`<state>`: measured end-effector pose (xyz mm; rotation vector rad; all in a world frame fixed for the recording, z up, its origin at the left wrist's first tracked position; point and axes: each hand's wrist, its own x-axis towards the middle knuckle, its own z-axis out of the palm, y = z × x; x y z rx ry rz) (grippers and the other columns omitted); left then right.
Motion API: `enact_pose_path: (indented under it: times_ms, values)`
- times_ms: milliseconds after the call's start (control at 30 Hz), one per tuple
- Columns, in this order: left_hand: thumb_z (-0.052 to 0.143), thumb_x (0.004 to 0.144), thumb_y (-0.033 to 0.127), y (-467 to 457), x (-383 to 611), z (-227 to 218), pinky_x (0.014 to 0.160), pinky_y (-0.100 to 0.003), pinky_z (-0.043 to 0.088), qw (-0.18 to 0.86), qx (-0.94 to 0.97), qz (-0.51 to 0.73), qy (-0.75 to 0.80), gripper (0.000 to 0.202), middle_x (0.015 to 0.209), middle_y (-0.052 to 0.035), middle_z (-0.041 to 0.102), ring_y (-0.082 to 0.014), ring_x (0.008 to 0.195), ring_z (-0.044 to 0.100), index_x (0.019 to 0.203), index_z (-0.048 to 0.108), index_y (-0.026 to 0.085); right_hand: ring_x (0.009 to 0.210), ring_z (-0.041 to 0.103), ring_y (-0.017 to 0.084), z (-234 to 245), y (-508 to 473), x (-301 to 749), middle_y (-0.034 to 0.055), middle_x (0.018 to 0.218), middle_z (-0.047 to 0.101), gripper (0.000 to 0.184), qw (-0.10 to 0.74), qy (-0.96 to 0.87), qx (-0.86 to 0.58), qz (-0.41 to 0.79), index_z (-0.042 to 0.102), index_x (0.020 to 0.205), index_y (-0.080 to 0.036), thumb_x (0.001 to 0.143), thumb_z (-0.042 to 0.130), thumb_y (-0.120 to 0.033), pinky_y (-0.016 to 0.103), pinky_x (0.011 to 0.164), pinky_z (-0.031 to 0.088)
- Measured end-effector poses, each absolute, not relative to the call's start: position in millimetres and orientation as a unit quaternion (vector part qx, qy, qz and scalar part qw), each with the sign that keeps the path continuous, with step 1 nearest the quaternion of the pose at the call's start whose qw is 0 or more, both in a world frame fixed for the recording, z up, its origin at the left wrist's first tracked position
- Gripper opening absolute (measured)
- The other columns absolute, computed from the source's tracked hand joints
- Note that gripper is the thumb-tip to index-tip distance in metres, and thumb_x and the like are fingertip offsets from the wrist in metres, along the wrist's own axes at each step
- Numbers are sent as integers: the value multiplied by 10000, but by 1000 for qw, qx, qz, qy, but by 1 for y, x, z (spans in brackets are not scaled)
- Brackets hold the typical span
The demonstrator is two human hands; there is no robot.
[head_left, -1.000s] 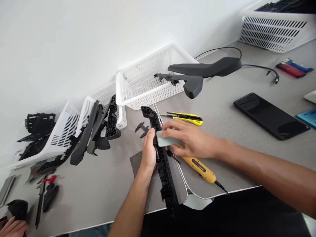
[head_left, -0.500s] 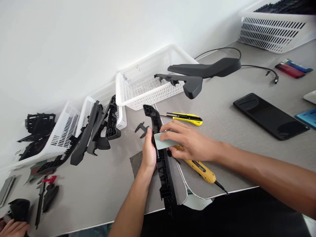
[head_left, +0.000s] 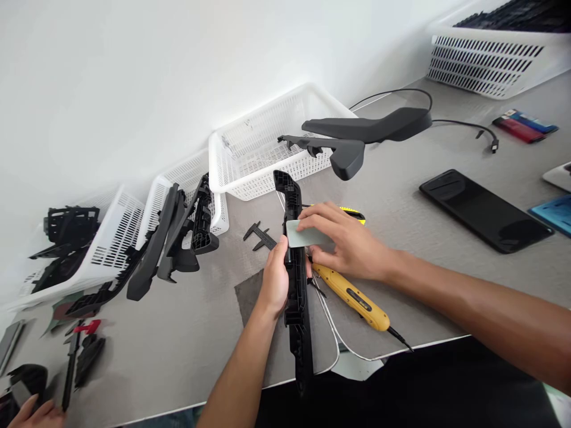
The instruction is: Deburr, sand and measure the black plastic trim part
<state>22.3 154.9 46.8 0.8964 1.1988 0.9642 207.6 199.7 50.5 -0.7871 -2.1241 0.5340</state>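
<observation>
My left hand [head_left: 275, 279] is closed around the middle of a long black ribbed plastic trim piece [head_left: 297, 297], held lengthwise with its hollow side up. My right hand [head_left: 350, 244] pinches a flat pale grey-green pad [head_left: 301, 239] that lies against the trim piece's upper half. What the pad is made of, I cannot tell. Beneath my right hand are a yellow corded hand tool [head_left: 357, 300] and a partly covered yellow utility knife [head_left: 355, 214]. A black caliper [head_left: 260, 235] lies left of the trim piece, partly hidden, above a dark grey sheet [head_left: 250, 295].
White baskets [head_left: 250, 187] line the wall, with dark trim parts [head_left: 348, 160] across their rims. A black phone [head_left: 484, 208] lies at right beside a cable [head_left: 464, 123]. Another person's hand [head_left: 38, 414] shows at lower left, near a second caliper [head_left: 71, 365].
The trim piece has swung straighter and its upper end has moved right and up. Both hands shifted slightly with it, the pad still against it. My right hand now covers more of the knife.
</observation>
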Motion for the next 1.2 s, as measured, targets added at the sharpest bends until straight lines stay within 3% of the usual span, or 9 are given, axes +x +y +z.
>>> enact_pose_path:
  times_ms: [267, 433, 500, 600, 767, 1200]
  values:
    - [409, 1065, 655, 154, 21, 49, 545, -303, 430, 615, 433, 398, 526, 605, 580, -49, 649, -195, 592, 622, 724, 640, 212, 1110, 647, 328, 54, 200, 210, 126, 1260, 705, 311, 431, -820, -311, 213, 617, 1179, -235, 884, 612, -137, 511, 976, 545]
    - [436, 1070, 589, 152, 23, 55, 587, -292, 424, 632, 451, 405, 484, 440, 611, 7, 641, -171, 563, 544, 1094, 640, 200, 1107, 652, 331, 52, 205, 212, 121, 1273, 701, 302, 430, -815, -327, 212, 630, 1194, -250, 907, 626, -152, 518, 977, 552]
    - [516, 1037, 486, 151, 23, 58, 613, -284, 430, 642, 467, 394, 464, 364, 635, 36, 634, -162, 578, 526, 1257, 580, 204, 1141, 656, 339, 50, 208, 213, 122, 1273, 703, 293, 424, -814, -337, 209, 635, 1194, -252, 918, 635, -154, 522, 988, 554]
    - [598, 934, 314, 149, 24, 61, 630, -274, 424, 650, 480, 365, 462, 441, 655, 61, 613, -153, 600, 509, 1353, 515, 205, 1179, 658, 346, 48, 213, 215, 114, 1244, 710, 296, 431, -804, -359, 198, 633, 1188, -256, 916, 648, -140, 528, 1010, 551]
    - [595, 865, 261, 149, 24, 62, 645, -281, 428, 647, 470, 369, 474, 438, 650, 73, 592, -146, 595, 501, 1292, 516, 206, 1164, 661, 331, 50, 212, 217, 122, 1281, 698, 287, 424, -815, -333, 212, 630, 1195, -250, 925, 648, -152, 520, 1015, 555]
    - [591, 839, 256, 151, 22, 60, 625, -273, 416, 636, 465, 380, 484, 402, 619, 75, 605, -143, 574, 508, 1235, 539, 204, 1182, 671, 325, 49, 212, 216, 119, 1302, 696, 337, 407, -826, -317, 229, 638, 1213, -251, 895, 657, -139, 509, 1028, 565]
